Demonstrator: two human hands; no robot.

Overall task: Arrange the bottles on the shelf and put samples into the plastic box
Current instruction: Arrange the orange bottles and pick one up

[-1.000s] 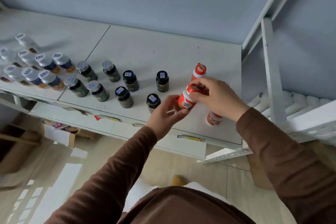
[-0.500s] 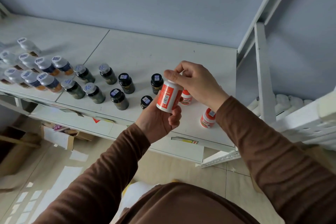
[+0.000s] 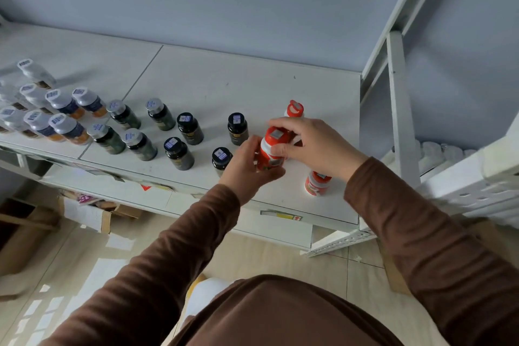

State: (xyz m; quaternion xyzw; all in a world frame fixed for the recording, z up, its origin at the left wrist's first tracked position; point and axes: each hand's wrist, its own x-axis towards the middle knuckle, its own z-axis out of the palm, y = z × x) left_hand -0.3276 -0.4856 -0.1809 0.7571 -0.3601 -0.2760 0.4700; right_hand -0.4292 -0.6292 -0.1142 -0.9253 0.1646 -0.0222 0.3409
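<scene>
Both hands hold one red bottle (image 3: 271,153) upright on the white shelf (image 3: 224,84), near its front edge.

The shelf carries rows of bottles: white-capped bottles (image 3: 63,102) far left (the outermost cut off by the frame edge), grey-capped dark bottles (image 3: 139,143) beside them, then black-capped bottles (image 3: 189,128) toward the middle. The left hand (image 3: 247,166) curls its fingers round the red bottle's lower body, and the right hand (image 3: 314,143) pinches its cap from above. A second red bottle (image 3: 295,109) stands just behind, its body mostly hidden; a third red bottle (image 3: 316,184) sits partly under the right wrist. Every cap bears a small barcode-like sticker, too small to read, and the label print is likewise illegible.
</scene>
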